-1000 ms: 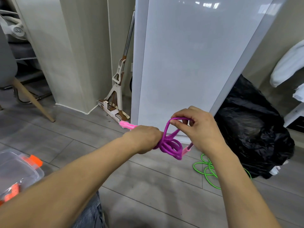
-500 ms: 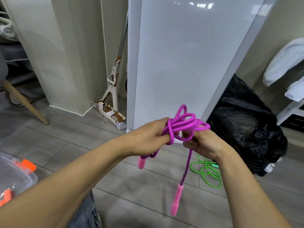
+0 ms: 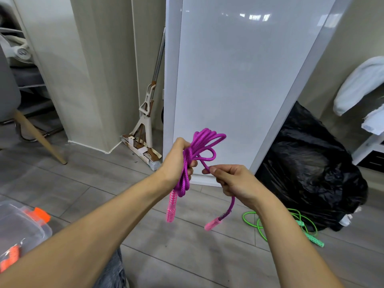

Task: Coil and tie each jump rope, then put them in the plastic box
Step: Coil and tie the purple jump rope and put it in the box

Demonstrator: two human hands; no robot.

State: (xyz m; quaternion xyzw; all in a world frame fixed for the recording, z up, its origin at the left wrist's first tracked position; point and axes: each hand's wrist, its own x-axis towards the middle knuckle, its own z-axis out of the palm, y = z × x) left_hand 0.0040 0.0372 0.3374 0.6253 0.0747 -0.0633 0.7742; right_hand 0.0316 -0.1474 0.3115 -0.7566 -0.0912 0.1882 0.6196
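Head view: your left grip [image 3: 176,161] is curled round the coiled purple jump rope [image 3: 200,145], centre frame. Your right grip [image 3: 233,183], at its 4 o'clock, pinches the loose strand. Green jump rope [image 3: 258,224] lies on floor [image 3: 187,258] at 5 o'clock; plastic box [image 3: 31,229] at 8 o'clock.

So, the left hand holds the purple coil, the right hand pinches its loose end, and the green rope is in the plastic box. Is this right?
Not quite: the head view shows the green rope lying on the floor by the black bag, not in the plastic box. The rest is right.
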